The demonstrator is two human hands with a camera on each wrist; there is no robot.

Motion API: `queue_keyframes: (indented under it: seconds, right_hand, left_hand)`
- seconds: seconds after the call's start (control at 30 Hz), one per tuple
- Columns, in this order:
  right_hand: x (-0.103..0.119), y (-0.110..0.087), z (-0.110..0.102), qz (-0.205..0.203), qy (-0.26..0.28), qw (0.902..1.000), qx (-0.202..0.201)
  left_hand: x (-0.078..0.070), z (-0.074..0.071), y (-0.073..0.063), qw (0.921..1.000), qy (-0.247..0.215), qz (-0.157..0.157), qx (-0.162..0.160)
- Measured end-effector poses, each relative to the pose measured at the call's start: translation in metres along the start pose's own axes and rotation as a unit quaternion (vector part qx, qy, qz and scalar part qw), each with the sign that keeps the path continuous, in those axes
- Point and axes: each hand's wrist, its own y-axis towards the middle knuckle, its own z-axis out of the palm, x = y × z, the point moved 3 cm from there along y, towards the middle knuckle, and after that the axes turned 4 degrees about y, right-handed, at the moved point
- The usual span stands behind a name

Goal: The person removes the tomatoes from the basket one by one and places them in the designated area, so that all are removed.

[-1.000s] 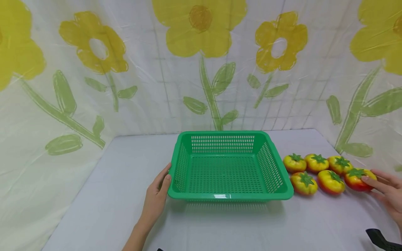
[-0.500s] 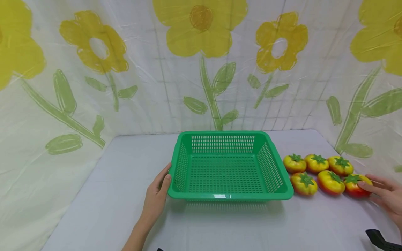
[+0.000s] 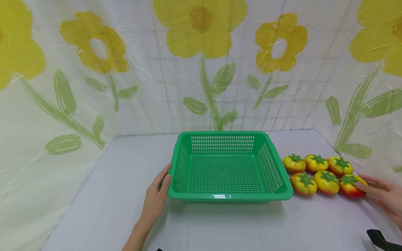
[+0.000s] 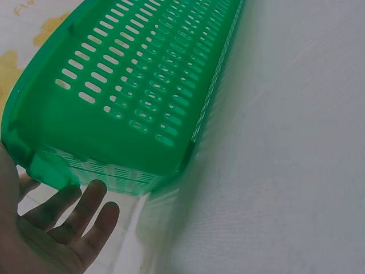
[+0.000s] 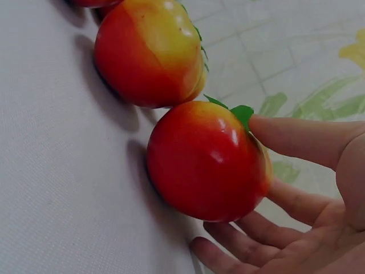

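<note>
A green plastic basket [image 3: 230,197] with slotted walls stands mid-table with nothing in it. My left hand [image 3: 155,195] rests against its left side, fingertips just under the rim; in the left wrist view the fingers [image 4: 91,197] are spread and relaxed by the end wall. To the right, my right hand [image 3: 384,197] holds a red-and-yellow artificial tomato [image 3: 351,190] at the right end of the front row. In the right wrist view the thumb [image 5: 302,140] is on the green leafy top of this tomato [image 5: 208,165], and the other fingers are behind and below it.
Several similar tomatoes stand in two rows beside the basket, including a middle front one [image 3: 326,184] and a left front one [image 3: 304,186]. A black object [image 3: 381,240] shows at the lower right. A flower-printed sheet [image 3: 141,87] hangs behind the white table [image 3: 103,209].
My right hand has moved left with its tomato, which now sits against the middle front tomato. That middle one has shifted left toward its neighbour. My left hand and the basket stay put.
</note>
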Motion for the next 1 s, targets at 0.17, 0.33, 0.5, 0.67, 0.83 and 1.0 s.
queue_keyframes:
  seconds: [0.17,0.33,0.5,0.67,0.83,1.0]
  right_hand:
    - [-0.004,0.001,-0.004,-0.024,0.013,0.9995,-0.018]
    - [-0.008,0.006,-0.009,-0.069,0.031,0.9963,-0.042]
    - [-0.013,0.012,-0.013,-0.084,0.036,0.9944,-0.053]
    - [-0.02,0.02,-0.017,-0.101,0.059,0.9899,-0.08]
    - [-0.014,0.012,-0.013,-0.134,0.086,0.9822,-0.099]
    - [0.011,-0.016,0.0,-0.168,0.106,0.9736,-0.112]
  left_hand:
    - [0.001,0.0,0.0,1.0,0.006,-0.001,-0.003]
    - [0.001,0.0,0.0,1.0,0.004,0.0,-0.002]
    - [0.002,0.0,0.0,1.0,0.007,0.0,-0.001]
    - [0.002,0.0,0.0,1.0,0.007,-0.001,0.0]
    - [0.0,0.0,0.0,1.0,0.002,-0.001,0.001]
    - [-0.001,0.0,0.001,1.0,0.0,0.0,0.002]
